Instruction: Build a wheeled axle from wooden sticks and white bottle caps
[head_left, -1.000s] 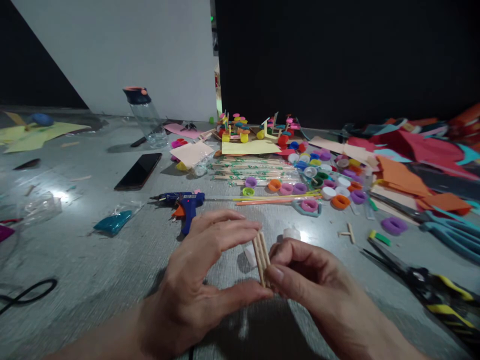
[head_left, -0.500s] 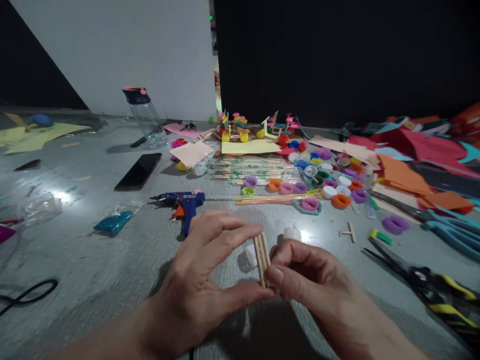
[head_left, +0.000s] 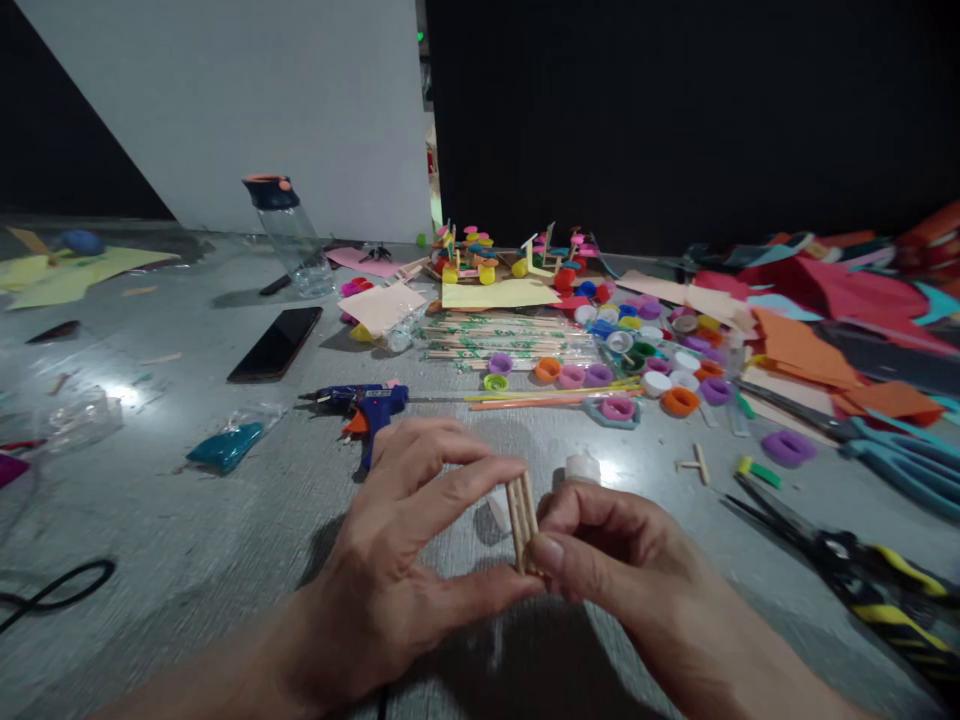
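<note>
A small frame of short wooden sticks [head_left: 522, 515], set side by side, is held upright above the table. My left hand [head_left: 401, 545] grips it at top and bottom between fingertips and thumb. At its lower right edge, my right hand [head_left: 611, 545] pinches it between thumb and forefinger; the curled fingers hide part of that side. Behind the frame lies a white bottle cap [head_left: 499, 508], partly covered. A second white cap [head_left: 583, 468] sits just beyond my right hand. The blue glue gun [head_left: 367, 405] rests on its side past my left hand.
Black-and-yellow pliers [head_left: 840, 550] and blue-handled scissors [head_left: 892, 460] lie at the right. Several coloured bottle caps [head_left: 680, 401] and packed wooden sticks [head_left: 510, 338] spread beyond the hands. A phone [head_left: 276, 345], a water bottle [head_left: 289, 235] and a bag of teal material [head_left: 225, 447] stand or lie at left.
Almost nothing differs. The stick frame is turned very slightly in my fingers, and both hands keep their grip on it.
</note>
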